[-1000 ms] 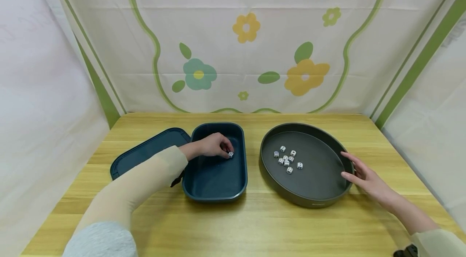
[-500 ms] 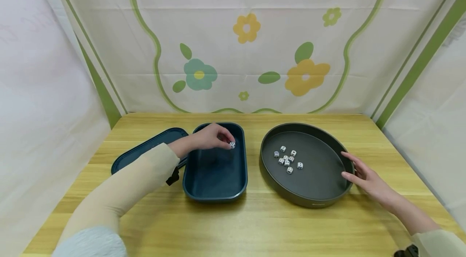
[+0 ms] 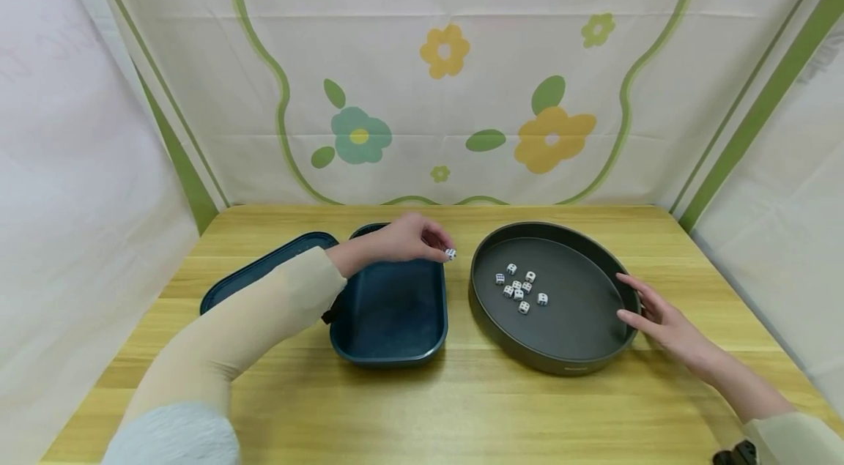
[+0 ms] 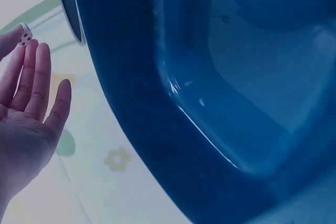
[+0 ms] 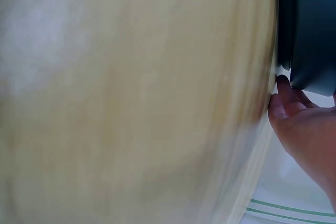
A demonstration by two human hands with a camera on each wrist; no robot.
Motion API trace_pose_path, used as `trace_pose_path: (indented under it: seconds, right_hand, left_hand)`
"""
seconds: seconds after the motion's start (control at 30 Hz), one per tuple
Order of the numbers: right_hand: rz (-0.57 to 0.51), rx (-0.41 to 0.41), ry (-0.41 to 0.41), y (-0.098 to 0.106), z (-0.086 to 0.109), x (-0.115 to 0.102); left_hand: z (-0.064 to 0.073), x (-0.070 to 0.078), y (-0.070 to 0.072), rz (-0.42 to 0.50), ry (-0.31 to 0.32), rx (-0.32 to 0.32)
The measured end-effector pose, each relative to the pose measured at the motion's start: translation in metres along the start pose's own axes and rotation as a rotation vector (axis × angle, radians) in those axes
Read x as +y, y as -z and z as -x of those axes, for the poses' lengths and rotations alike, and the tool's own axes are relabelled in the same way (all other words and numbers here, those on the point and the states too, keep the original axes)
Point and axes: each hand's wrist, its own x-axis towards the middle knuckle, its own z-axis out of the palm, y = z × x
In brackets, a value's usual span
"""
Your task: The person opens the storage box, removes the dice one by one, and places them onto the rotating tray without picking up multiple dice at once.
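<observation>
My left hand (image 3: 410, 236) pinches a white die (image 3: 450, 254) between thumb and fingertips, just past the right rim of a dark blue rectangular tub (image 3: 389, 360). In the left wrist view the die (image 4: 25, 35) shows red dots, with the other fingers extended. A round dark grey pan (image 3: 580, 318) stands to the right. Several white dice (image 3: 517, 289) lie inside it, left of its middle. At the pan's right side, my right hand (image 3: 666, 326) holds the wall, with thumb and index finger over the rim and other fingers (image 5: 289, 98) low outside.
A dark blue lid (image 3: 264, 271) lies left of the tub, partly behind the left forearm. Everything stands on a wooden table (image 3: 461, 414). White cloth with printed flowers (image 3: 445, 51) rises behind the table and along both sides.
My left hand has lifted the die from inside the tub and carried it rightward past the tub's rim. The right hand, the pan and its dice have stayed in place.
</observation>
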Motion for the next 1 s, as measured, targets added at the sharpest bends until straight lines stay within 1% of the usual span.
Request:
trace_pose_path:
  seconds: [0.1, 0.23, 0.43, 0.7, 0.87, 1.0]
  right_hand:
    - [0.001, -0.001, -0.004, -0.001, 0.0, 0.0]
    - [0.001, 0.0, 0.0, -0.001, 0.0, 0.0]
    - [-0.006, -0.006, -0.003, -0.002, 0.0, -0.001]
    - [-0.005, -0.005, -0.015, 0.0, -0.001, -0.002]
    - [-0.003, -0.002, -0.011, -0.002, -0.002, -0.003]
    - [-0.004, -0.004, -0.005, -0.004, -0.003, -0.003]
  left_hand:
    - [-0.01, 0.003, -0.006, -0.021, -0.044, -0.027]
    - [-0.024, 0.006, -0.013, -0.046, -0.055, -0.059]
    - [-0.043, 0.011, -0.025, -0.086, -0.032, -0.091]
    - [-0.07, 0.015, -0.044, -0.19, -0.019, -0.158]
    - [-0.085, 0.017, -0.053, -0.231, 0.006, -0.166]
    - [-0.091, 0.015, -0.057, -0.262, 0.026, -0.165]
